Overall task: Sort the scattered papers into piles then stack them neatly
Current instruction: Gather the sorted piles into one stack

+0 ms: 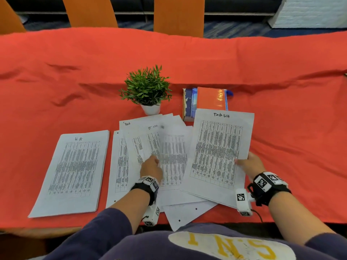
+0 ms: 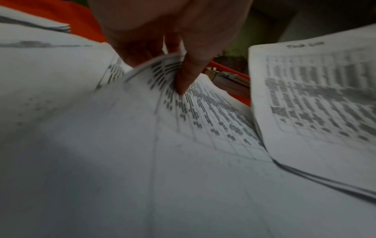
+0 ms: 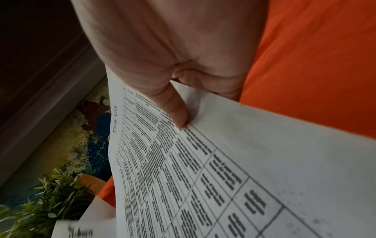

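A neat pile headed "HR" [image 1: 75, 171] lies at the left on the red cloth. In the middle, loose printed sheets [image 1: 169, 177] overlap in a fan, one headed "IT LOG". My left hand [image 1: 151, 166] pinches a curled, blurred sheet [image 2: 162, 70] from that fan between thumb and fingers. My right hand [image 1: 249, 164] grips the right edge of a thin sheaf headed "Task List" [image 1: 217, 152], held tilted above the fan, with the thumb on top [image 3: 177, 112] and the fingers beneath.
A small potted plant [image 1: 148, 89] stands just behind the papers. To its right lie stacked books with an orange cover [image 1: 208, 100]. One sheet [image 1: 185, 212] overhangs the table's near edge. Orange chairs [image 1: 178, 14] line the far side. Bare red cloth [image 1: 300, 128] extends right.
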`<state>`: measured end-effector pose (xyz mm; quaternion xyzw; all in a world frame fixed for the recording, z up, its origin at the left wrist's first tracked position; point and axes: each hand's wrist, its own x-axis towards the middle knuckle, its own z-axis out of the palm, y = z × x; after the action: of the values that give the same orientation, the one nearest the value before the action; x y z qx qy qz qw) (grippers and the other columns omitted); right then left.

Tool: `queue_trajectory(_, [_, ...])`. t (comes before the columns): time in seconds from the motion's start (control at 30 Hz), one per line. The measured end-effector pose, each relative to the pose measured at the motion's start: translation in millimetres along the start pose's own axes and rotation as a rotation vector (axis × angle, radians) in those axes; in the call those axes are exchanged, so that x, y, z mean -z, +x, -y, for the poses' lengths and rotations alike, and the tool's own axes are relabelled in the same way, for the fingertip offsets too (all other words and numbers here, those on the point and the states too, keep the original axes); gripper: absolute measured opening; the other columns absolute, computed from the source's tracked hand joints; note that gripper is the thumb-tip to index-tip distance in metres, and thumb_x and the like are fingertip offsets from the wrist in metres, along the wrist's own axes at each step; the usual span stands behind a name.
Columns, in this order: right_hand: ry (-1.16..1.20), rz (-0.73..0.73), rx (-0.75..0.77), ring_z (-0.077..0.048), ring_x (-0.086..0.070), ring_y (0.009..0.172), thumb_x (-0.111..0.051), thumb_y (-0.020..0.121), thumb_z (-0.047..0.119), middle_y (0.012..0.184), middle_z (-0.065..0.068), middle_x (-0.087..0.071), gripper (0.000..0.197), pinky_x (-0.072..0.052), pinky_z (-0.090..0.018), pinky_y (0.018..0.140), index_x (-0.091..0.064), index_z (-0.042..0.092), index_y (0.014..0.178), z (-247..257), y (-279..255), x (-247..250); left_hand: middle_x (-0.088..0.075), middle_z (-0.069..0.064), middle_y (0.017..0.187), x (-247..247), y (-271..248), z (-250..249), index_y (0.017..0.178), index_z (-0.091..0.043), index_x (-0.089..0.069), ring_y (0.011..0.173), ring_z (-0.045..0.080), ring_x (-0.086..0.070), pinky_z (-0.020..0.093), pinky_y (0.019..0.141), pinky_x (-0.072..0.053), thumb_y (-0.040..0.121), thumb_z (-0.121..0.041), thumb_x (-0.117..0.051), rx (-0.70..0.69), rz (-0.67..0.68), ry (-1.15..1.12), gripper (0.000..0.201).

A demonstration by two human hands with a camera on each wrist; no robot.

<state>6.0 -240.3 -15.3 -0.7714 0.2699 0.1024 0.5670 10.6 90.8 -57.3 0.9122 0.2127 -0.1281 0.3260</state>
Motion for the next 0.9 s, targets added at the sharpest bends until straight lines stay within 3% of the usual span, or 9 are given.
queue_trajectory(0.07, [0.002,-0.004,-0.01,-0.031,-0.065,0.101,-0.061,0.081,-0.005,0.112,-0.012,-0.068,0.033,-0.049,-0.05,0.095,-0.064,0.02,0.103,-1.2,4.3,0.9,-0.062,0.001,0.088,-1.4,-9.4,-4.9,0.08,-0.02,-0.056,0.075,0.019,-0.059,0.03,0.062,-0.052,0.086,-0.008,-0.056,-0.124,-0.042,0.045,0.013])
queue_trajectory(0.17, [0.011,-0.014,-0.022,-0.031,-0.065,0.1,-0.062,0.081,-0.004,0.113,-0.013,-0.067,0.036,-0.05,-0.05,0.095,-0.064,0.016,0.11,-2.3,10.2,2.1,-0.054,-0.001,0.093,-4.5,-19.4,-7.7,0.081,-0.02,-0.054,0.089,0.019,-0.053,0.034,0.074,-0.049,0.084,-0.017,-0.059,-0.209,-0.092,0.03,0.007])
queue_trajectory(0.27, [0.034,-0.013,-0.034,-0.031,-0.064,0.1,-0.061,0.082,-0.005,0.112,-0.011,-0.067,0.041,-0.049,-0.049,0.095,-0.063,0.012,0.118,-2.1,12.6,1.1,-0.049,0.006,0.104,-5.1,-17.0,-5.3,0.092,-0.012,-0.058,0.099,0.021,-0.046,0.031,0.079,-0.045,0.09,-0.028,-0.055,-0.107,-0.118,0.03,0.017])
queue_trajectory(0.4, [0.036,0.005,-0.035,-0.03,-0.065,0.099,-0.061,0.082,-0.005,0.111,-0.009,-0.067,0.041,-0.05,-0.048,0.095,-0.062,0.012,0.12,-0.6,11.4,-5.0,-0.042,0.017,0.128,-3.1,-2.6,-0.6,0.115,-0.001,-0.058,0.115,0.03,-0.043,0.034,0.088,-0.043,0.092,-0.027,-0.054,0.049,-0.093,0.059,0.034])
queue_trajectory(0.5, [0.042,0.014,-0.026,-0.029,-0.066,0.099,-0.062,0.082,-0.004,0.112,-0.009,-0.068,0.04,-0.05,-0.048,0.095,-0.063,0.012,0.119,-2.0,9.3,-10.4,-0.039,0.019,0.133,-0.5,9.6,2.0,0.125,-0.001,-0.053,0.12,0.031,-0.043,0.036,0.094,-0.043,0.092,-0.025,-0.056,0.128,-0.056,0.08,0.041])
queue_trajectory(0.67, [0.063,0.014,-0.011,-0.03,-0.064,0.099,-0.059,0.082,-0.009,0.109,-0.011,-0.067,0.036,-0.049,-0.045,0.095,-0.063,0.011,0.112,-3.2,6.0,-14.4,-0.043,0.018,0.126,1.3,19.5,6.6,0.12,-0.002,-0.055,0.115,0.031,-0.046,0.036,0.09,-0.046,0.091,-0.016,-0.056,0.126,-0.043,0.141,0.033])
queue_trajectory(0.9, [0.078,0.023,-0.043,-0.032,-0.063,0.101,-0.057,0.083,-0.012,0.111,-0.015,-0.065,0.035,-0.048,-0.047,0.095,-0.062,0.007,0.112,-7.3,7.0,-12.2,-0.042,0.016,0.123,-3.7,14.0,7.6,0.112,-0.001,-0.056,0.11,0.029,-0.046,0.037,0.085,-0.049,0.086,0.001,-0.051,0.001,-0.098,0.156,0.026])
